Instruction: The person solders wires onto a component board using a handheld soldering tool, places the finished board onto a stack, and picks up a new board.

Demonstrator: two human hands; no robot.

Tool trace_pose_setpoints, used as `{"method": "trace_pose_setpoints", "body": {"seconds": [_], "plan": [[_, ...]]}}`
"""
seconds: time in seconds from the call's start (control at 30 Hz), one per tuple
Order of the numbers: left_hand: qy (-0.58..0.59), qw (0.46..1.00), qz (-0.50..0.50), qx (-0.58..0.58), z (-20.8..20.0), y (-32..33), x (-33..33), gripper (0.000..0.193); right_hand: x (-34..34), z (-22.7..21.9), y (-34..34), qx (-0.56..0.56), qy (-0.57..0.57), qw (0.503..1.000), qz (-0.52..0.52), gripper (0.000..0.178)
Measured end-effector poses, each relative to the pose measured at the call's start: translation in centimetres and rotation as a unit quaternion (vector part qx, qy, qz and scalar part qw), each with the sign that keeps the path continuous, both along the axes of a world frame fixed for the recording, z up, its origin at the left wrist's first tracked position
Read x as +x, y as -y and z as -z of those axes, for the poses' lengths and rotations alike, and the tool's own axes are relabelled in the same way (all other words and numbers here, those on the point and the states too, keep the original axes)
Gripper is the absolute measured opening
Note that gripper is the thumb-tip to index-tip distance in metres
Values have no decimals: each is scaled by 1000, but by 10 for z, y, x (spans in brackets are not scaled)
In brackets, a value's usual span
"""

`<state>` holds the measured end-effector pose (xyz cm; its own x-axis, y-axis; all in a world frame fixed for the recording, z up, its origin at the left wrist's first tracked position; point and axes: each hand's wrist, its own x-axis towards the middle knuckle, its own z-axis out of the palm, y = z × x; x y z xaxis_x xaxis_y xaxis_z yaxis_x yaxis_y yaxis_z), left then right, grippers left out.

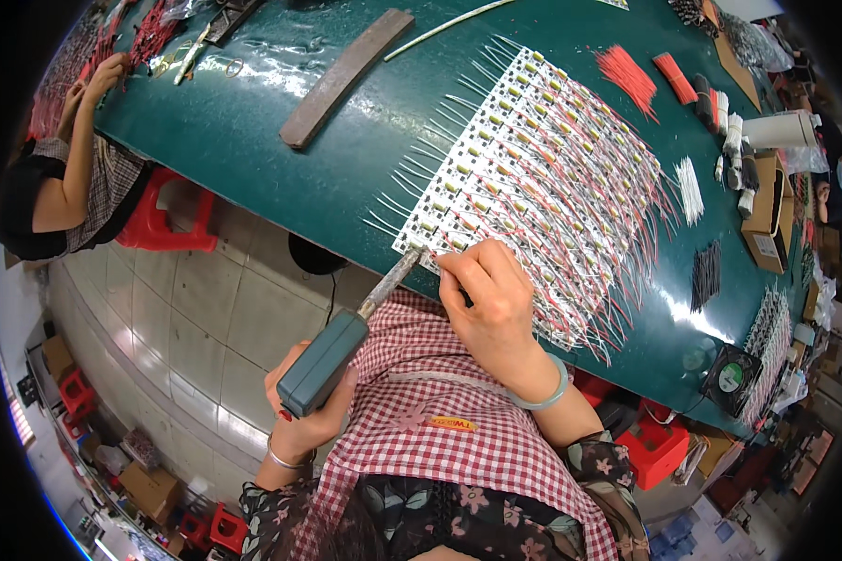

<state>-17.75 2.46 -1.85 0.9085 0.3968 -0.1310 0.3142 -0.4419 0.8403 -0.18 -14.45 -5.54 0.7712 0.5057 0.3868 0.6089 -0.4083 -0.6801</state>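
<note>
My left hand (311, 425) is wrapped round the teal handle of a soldering iron (323, 363). Its metal tip touches, or nearly touches, the near left corner of a large white panel of small circuit boards (468, 168). Just right of the tip, my right hand (496, 304) pinches what looks like a thin wire, mostly hidden by the fingertips. Rows of red and white wires (571, 206) stick out from the boards, and pale wire ends fan out along the panel's left edge. Small yellowish parts dot the boards.
A dark flat bar (346, 77) lies on the green table (243, 122). Bundles of red wires (627, 79), white wires (689, 190) and black wires (706, 276) lie to the right, near a cardboard box (767, 215) and a small fan (730, 376). Another person's hands (94, 84) work at far left.
</note>
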Motion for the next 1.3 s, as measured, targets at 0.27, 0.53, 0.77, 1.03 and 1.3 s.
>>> {"method": "trace_pose_setpoints", "body": {"seconds": [0.27, 0.53, 0.77, 1.03, 1.3], "plan": [[1, 999, -33, -39, 13, -1, -7, 22, 2, 1, 0, 1, 7, 1000, -7, 21], [-29, 982, -144, -122, 18, 3, -23, 26, 2, 4, 1, 3, 15, 1000, -5, 22], [1, 984, -147, -101, 17, 7, -17, 28, 1, 5, 1, -1, 15, 1000, -1, 22], [13, 989, -124, -80, 16, 6, -15, 30, 0, 4, 0, -5, 4, 1000, 13, 22], [71, 997, -15, -34, 24, -3, -9, 40, 4, -7, 11, -6, -20, 1000, -7, 18]]}}
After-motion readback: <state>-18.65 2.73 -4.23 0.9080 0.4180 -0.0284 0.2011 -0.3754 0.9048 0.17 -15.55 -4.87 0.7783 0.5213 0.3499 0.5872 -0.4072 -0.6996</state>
